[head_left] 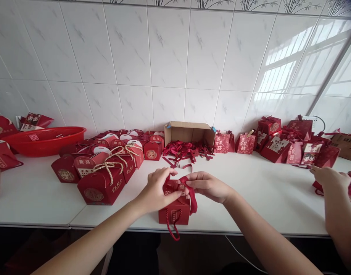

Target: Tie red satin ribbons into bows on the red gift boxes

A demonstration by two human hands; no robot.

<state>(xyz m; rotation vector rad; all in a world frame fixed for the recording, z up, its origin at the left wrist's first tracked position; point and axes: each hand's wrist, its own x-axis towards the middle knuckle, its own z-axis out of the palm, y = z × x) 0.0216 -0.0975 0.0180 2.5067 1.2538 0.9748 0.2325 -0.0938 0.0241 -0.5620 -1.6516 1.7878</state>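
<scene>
A small red gift box point(173, 214) with gold lettering stands upright near the table's front edge. Its twisted red cord handle point(177, 237) hangs down over that edge. My left hand point(156, 190) is closed at the top of the box, with thumb and fingers around the top flaps. A dark red ribbon point(193, 198) drapes down the box's right side. Its upper part is pinched between the fingers of my right hand point(207, 186). The fingertips of both hands almost meet above the box, and the left fingertips are partly hidden.
Several red gift boxes point(102, 183), some tied with gold cord, crowd the left. Behind my hands, an open cardboard box point(189, 133) spills red ribbons point(182, 149). A red plastic basin point(49, 141) is far left. Finished-looking boxes point(274, 149) cluster right, beside another person's hand point(331, 181).
</scene>
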